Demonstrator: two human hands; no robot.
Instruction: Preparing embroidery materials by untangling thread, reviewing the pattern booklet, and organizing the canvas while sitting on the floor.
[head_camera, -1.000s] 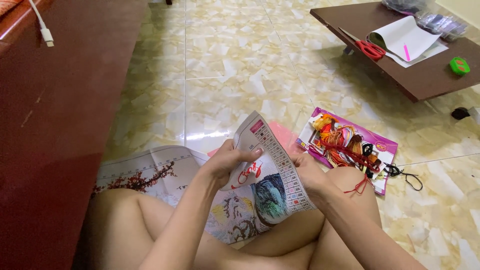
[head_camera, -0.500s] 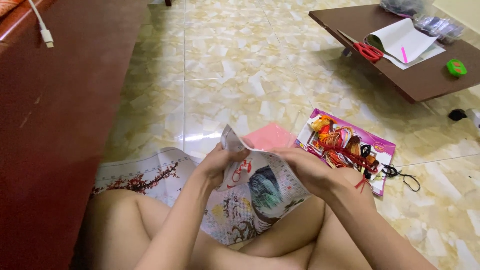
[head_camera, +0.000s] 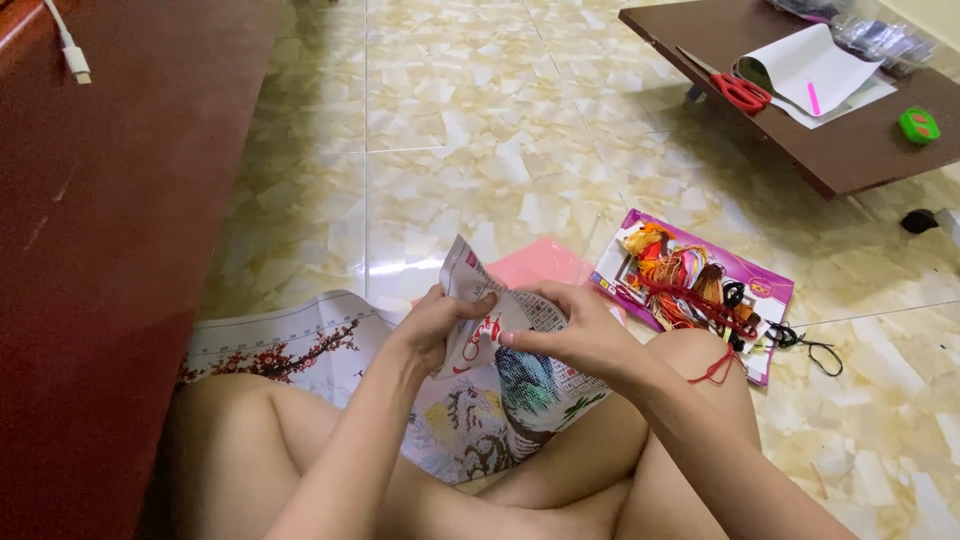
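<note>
I sit cross-legged on the floor with a printed cross-stitch canvas (head_camera: 300, 345) spread over my lap. My left hand (head_camera: 440, 322) pinches a folded-up corner of the canvas (head_camera: 462, 268) from the left. My right hand (head_camera: 575, 330) grips the same fold from the right, fingers pressed over the gridded cloth. A loop of red thread (head_camera: 712, 368) hangs by my right wrist. A purple card of coloured thread skeins (head_camera: 695, 285) lies on the floor just right of my right hand.
A pink sheet (head_camera: 545, 262) lies under the canvas edge. A low brown table (head_camera: 850, 150) at the upper right carries red scissors (head_camera: 738, 90), white paper (head_camera: 815, 65) and a green object (head_camera: 918, 125). Dark red furniture (head_camera: 110, 220) with a white cable (head_camera: 70, 50) runs along the left.
The canvas flap that stood open a second ago has been folded down and bunched between both hands. My hands have come closer together over it.
</note>
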